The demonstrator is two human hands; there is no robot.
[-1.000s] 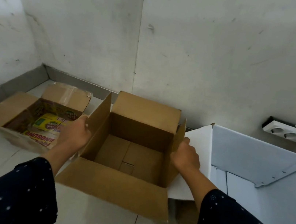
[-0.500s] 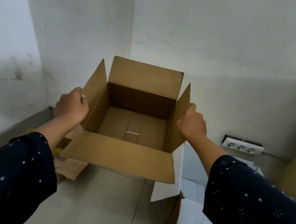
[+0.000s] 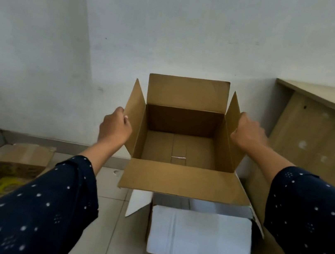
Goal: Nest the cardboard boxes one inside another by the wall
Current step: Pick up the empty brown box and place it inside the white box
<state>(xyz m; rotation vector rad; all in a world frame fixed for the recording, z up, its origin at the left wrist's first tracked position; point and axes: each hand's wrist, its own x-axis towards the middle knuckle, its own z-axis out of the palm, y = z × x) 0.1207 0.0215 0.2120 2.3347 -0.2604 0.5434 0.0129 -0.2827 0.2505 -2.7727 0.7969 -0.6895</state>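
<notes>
I am holding the empty brown box (image 3: pixel 181 142) in the air above the open white-lined box (image 3: pixel 200 236) on the floor by the wall, my left hand (image 3: pixel 115 127) and right hand (image 3: pixel 248 134) each gripping a side flap. Nothing is nested yet; lowering it in is what remains. The corrugated cardboard looks stiff and matte. The third box (image 3: pixel 2 178) at left seems to be holding packets, though it is blurred.

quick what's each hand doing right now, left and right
Left hand: closed on the left flap of the brown cardboard box.
Right hand: closed on the box's right flap.
</notes>
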